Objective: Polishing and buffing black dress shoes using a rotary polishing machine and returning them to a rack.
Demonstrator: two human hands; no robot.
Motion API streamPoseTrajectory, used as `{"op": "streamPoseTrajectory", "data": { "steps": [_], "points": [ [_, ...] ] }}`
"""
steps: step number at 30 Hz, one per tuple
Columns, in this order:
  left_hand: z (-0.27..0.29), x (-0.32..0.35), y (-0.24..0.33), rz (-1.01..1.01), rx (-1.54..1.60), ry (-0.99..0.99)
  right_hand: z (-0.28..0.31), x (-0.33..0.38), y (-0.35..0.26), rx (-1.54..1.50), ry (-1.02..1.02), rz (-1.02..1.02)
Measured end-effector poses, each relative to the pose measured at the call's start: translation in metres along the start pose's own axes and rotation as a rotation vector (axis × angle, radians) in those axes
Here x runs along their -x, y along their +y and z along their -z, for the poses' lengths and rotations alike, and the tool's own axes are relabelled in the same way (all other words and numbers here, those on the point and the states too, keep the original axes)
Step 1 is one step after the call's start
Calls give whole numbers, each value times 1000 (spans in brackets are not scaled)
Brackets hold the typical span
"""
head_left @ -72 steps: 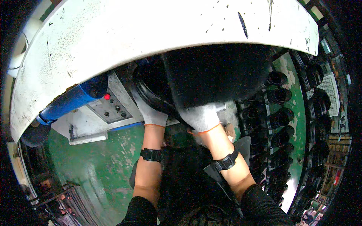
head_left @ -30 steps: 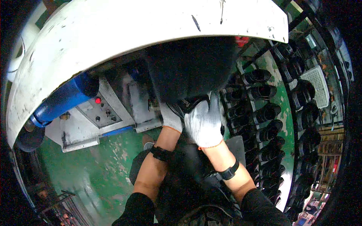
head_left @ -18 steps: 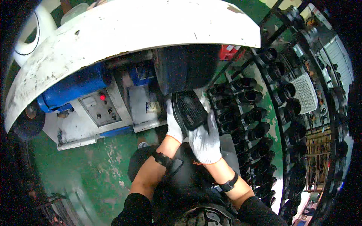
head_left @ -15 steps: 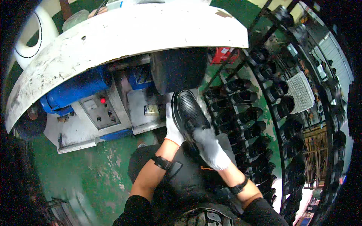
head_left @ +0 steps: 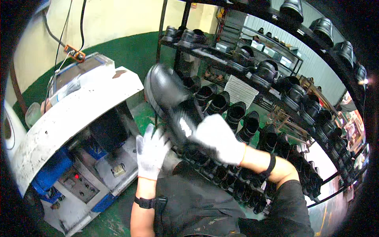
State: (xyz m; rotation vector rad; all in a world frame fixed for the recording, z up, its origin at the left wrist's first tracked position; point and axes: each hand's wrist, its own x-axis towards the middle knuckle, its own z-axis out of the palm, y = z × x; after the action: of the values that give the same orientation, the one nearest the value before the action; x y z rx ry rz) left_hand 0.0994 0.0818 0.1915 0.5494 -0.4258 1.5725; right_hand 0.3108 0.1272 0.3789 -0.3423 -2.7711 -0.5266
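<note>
A black leather shoe (head_left: 169,91) is held up in front of me, its toe toward the upper left. My right hand (head_left: 221,138), in a white knit glove, is closed round the heel end of it. A pale patch shows inside the shoe near that hand. My left hand (head_left: 152,152), gloved the same way, is off the shoe just below it, with its fingers spread and nothing in them. Both wrists carry dark straps.
On the left stands a machine with a worn white hood (head_left: 87,106), a blue motor housing (head_left: 53,172) and a control panel (head_left: 79,183). Black racks (head_left: 221,59) full of black shoes reach across the far side and right. A slotted white panel (head_left: 239,93) stands among them.
My view has swung right toward the racks. The shoe has moved up and away from the machine in my right hand, and my left hand has let go of it.
</note>
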Motion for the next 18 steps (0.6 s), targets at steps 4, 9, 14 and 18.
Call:
{"op": "streamPoseTrajectory", "data": {
  "steps": [4,9,14,18],
  "points": [
    [8,34,-6,11,-164,415,24,-52,88,103,397,-125],
    [48,66,-8,24,-135,564,24,-109,211,287,389,-480],
    [65,82,8,-17,-152,824,12,-171,244,630,72,-638],
    [86,89,17,-22,-192,940,-22,-224,260,576,277,-449]
  ]
}}
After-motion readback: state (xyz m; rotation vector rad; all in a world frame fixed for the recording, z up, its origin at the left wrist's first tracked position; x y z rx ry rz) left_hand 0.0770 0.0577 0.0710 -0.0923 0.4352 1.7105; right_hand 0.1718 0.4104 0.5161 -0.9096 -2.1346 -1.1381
